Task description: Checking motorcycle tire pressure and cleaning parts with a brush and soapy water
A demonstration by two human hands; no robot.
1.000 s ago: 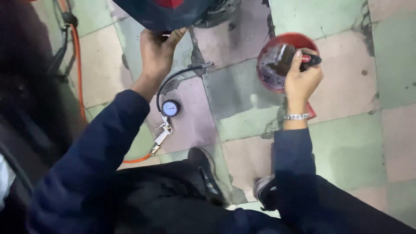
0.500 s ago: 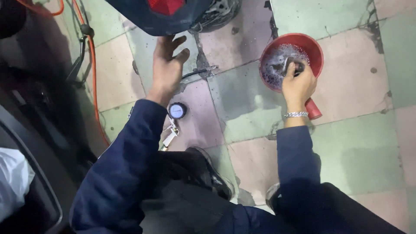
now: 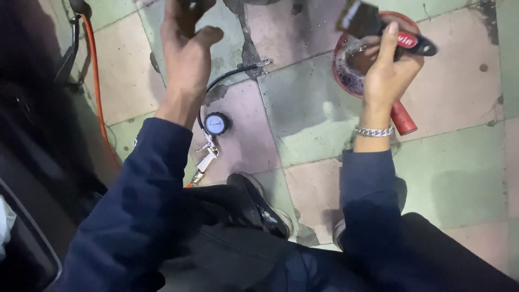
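Note:
My right hand (image 3: 388, 70) grips a paintbrush (image 3: 378, 26) with a black and red handle, its bristles lifted just above a red dipper (image 3: 346, 78) of soapy water on the tiled floor. My left hand (image 3: 186, 46) is raised at the upper left with its fingers apart; its fingertips run out of the top of the view, so anything they touch is hidden. Below it on the floor lies a tyre inflator gun with a round pressure gauge (image 3: 215, 124) and a black hose (image 3: 232, 75).
An orange hose (image 3: 96, 92) runs down the left side beside a dark vehicle body (image 3: 32, 135). My black shoes (image 3: 259, 203) rest on the cracked green and pink tiles. The dipper's red handle (image 3: 403, 118) points toward me.
The view has moved closer. My right hand has lifted the brush out of the soapy water. My left hand has risen toward the top edge.

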